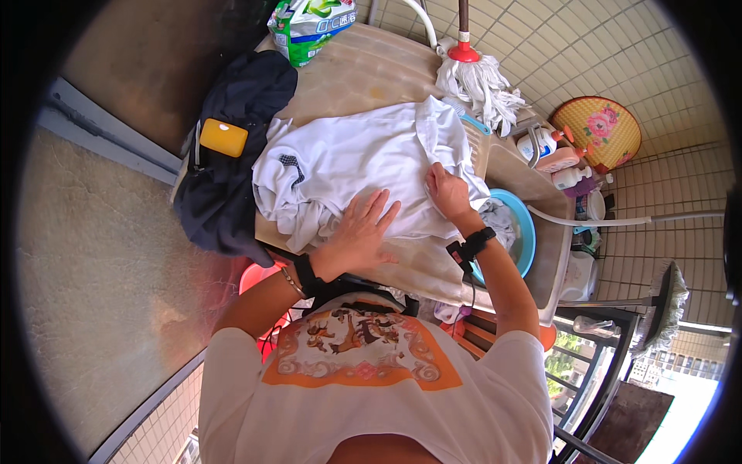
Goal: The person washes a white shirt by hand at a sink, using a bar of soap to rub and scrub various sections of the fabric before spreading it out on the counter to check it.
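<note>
A stone sink counter (363, 73) bears a white garment (355, 155), apparently being straightened; above the counter, the left hand (352, 243) spreads its fingers while the right hand (450, 193) curls, any pinch indiscernible. Further straightening calls for steadying the cloth.

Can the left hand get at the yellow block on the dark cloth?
Probably yes: the left hand is open, and the yellow block sits uncovered on the dark cloth, with only the white garment between.
</note>
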A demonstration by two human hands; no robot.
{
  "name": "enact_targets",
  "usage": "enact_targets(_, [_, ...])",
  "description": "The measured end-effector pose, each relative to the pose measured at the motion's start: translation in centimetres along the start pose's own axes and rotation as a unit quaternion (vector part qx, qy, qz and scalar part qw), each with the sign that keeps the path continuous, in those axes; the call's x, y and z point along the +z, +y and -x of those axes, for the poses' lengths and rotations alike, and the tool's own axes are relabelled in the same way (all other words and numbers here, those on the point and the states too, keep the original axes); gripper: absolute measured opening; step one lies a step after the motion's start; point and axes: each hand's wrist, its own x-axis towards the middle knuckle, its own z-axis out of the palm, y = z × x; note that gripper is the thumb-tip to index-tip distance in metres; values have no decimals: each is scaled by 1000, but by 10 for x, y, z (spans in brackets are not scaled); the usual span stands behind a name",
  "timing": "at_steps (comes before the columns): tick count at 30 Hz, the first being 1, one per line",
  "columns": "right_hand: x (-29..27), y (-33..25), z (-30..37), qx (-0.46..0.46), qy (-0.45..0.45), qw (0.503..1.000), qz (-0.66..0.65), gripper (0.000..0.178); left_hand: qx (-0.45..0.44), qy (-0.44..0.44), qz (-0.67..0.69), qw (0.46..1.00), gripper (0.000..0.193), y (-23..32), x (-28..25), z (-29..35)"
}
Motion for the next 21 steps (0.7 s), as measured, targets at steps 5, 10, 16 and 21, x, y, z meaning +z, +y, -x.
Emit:
enact_targets(5, [28,-80,-10,-88,-22,987,-135,13,-47,12,-63,997,117,-20,9,9])
enact_targets(10, [40,-60,-7,-52,68,996,-28,12,-53,13,-67,996,123,-21,16,15])
enact_targets(16, [20,5,6,41,68,997,23,12,-50,28,-70,996,124,-19,22,21])
enact_targets(21, [-5,42,30,80,47,995,-24,14,-48,35,-63,996,123,-18,21,21])
